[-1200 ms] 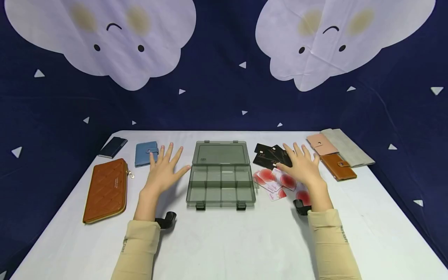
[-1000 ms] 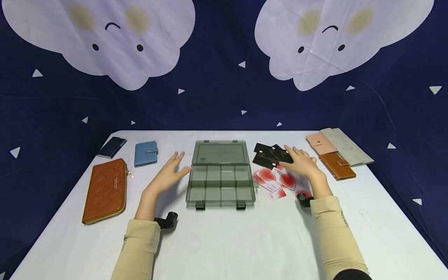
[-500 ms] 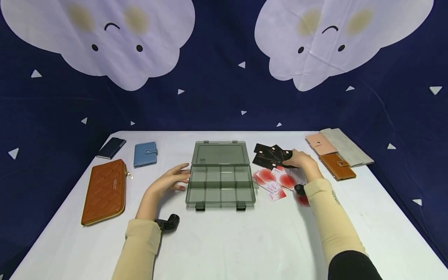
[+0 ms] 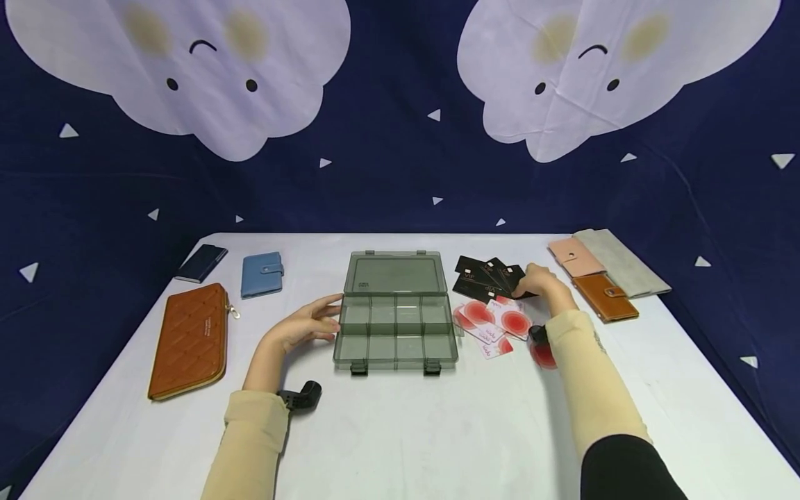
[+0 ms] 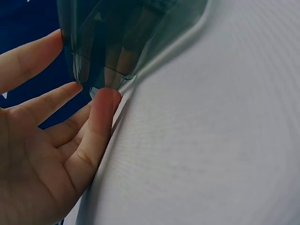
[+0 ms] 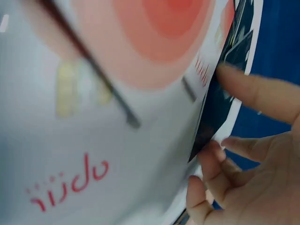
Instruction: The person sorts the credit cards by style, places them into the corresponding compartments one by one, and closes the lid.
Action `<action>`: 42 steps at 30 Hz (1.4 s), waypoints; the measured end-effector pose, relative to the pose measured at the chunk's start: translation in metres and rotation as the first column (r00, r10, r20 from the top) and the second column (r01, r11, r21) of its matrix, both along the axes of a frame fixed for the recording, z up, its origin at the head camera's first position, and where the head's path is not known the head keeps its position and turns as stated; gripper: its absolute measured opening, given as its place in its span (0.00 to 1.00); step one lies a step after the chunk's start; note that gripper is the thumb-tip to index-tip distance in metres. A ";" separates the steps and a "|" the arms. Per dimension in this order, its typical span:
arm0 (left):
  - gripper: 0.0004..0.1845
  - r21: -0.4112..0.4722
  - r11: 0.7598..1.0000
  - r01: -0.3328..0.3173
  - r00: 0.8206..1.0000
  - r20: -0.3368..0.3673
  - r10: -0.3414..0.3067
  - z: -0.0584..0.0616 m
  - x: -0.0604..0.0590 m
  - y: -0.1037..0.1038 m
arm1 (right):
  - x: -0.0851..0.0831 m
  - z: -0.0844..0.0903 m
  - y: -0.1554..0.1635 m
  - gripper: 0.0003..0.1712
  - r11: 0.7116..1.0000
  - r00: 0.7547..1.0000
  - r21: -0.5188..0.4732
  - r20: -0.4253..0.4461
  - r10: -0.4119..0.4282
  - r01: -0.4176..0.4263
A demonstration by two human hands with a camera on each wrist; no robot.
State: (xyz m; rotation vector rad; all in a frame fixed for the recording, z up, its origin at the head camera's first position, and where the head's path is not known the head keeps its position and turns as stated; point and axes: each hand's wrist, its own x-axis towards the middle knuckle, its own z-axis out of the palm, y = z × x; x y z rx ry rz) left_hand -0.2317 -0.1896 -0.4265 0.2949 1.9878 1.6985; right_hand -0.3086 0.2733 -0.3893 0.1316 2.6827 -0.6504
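Note:
A translucent grey-green compartment box [image 4: 396,326] lies with its lid folded back in the middle of the table. At its left side is my left hand [image 4: 303,325]; the fingertips touch the box's edge, and in the left wrist view the fingers [image 5: 56,101] are spread along the box's corner. Overlapping black VIP cards [image 4: 478,279] lie right of the lid. My right hand [image 4: 539,281] is at their right end, its thumb and curled fingers [image 6: 213,176] pinching the edge of a black card [image 6: 213,119]. Pink-and-white cards [image 4: 494,325] with red circles lie just in front.
At left lie a brown quilted zip wallet [image 4: 190,340], a blue snap wallet [image 4: 261,274] and a dark card holder [image 4: 201,263]. At right are a pink wallet [image 4: 575,257], a brown wallet [image 4: 603,297] and a grey flat pouch [image 4: 621,260]. A patterned curtain [image 4: 400,173] hangs behind.
Both hands were spread open above the table. The left hand has come down to the box's left side, and the right hand has lowered onto the black cards, its fingers curling at one card's edge.

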 end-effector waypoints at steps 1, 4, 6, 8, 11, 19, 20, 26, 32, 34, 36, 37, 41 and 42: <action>0.43 0.002 1.000 0.000 1.000 0.002 0.000 0.000 0.000 0.000 | 0.000 -0.001 0.002 0.43 0.999 1.000 -0.033 0.014 -0.003 0.003; 0.43 -0.003 1.000 0.000 1.000 0.003 0.000 0.000 0.001 0.002 | -0.003 -0.004 0.007 0.39 0.995 0.999 -0.101 0.043 -0.005 0.010; 0.43 -0.005 1.000 0.001 1.000 0.005 -0.001 -0.001 0.001 0.002 | -0.003 -0.005 0.008 0.37 0.993 0.999 -0.116 0.046 -0.004 0.010; 0.43 -0.007 1.000 -0.001 1.000 0.008 0.001 -0.001 0.001 0.003 | -0.002 -0.005 0.007 0.36 0.994 0.999 -0.106 0.038 -0.013 0.017; 0.43 -0.001 1.000 0.000 1.000 0.009 0.000 -0.002 0.002 0.002 | -0.007 -0.011 0.009 0.37 0.995 1.000 -0.102 -0.011 -0.013 0.012; 0.43 0.016 1.000 0.016 1.000 0.005 -0.016 -0.003 0.002 -0.002 | -0.092 -0.106 0.076 0.22 0.980 0.947 -0.187 -0.321 0.007 -0.071; 0.43 0.016 1.000 0.014 1.000 0.006 -0.014 -0.004 0.002 -0.002 | -0.099 -0.113 0.078 0.19 0.974 0.933 -0.206 -0.361 0.011 -0.091; 0.44 -0.005 1.000 -0.015 1.000 0.017 0.015 -0.003 0.001 -0.001 | -0.044 -0.036 -0.002 0.13 0.892 0.930 -0.424 -0.367 -0.009 -0.158; 0.43 -0.001 1.000 -0.011 1.000 0.013 0.011 -0.002 0.001 0.000 | 0.014 0.040 -0.088 0.16 0.835 0.954 -0.504 -0.290 0.075 -0.219; 0.43 0.004 1.000 -0.006 1.000 0.012 0.006 -0.002 0.000 0.001 | 0.015 0.042 -0.103 0.16 0.813 0.950 -0.519 -0.287 0.124 -0.263; 0.43 0.008 1.000 -0.003 1.000 0.011 0.003 -0.002 0.000 0.001 | 0.020 0.045 -0.117 0.18 0.804 0.944 -0.517 -0.290 0.160 -0.295; 0.43 0.009 1.000 -0.004 1.000 0.012 0.004 -0.002 0.000 0.001 | 0.021 0.045 -0.124 0.18 0.801 0.940 -0.512 -0.292 0.176 -0.309; 0.43 0.011 1.000 -0.005 1.000 0.013 0.004 -0.002 0.000 0.000 | 0.028 0.046 -0.146 0.16 0.808 0.921 -0.464 -0.309 0.238 -0.364; 0.43 0.012 1.000 -0.006 1.000 0.014 0.006 -0.002 0.000 0.000 | 0.029 0.045 -0.151 0.15 0.808 0.917 -0.454 -0.312 0.250 -0.375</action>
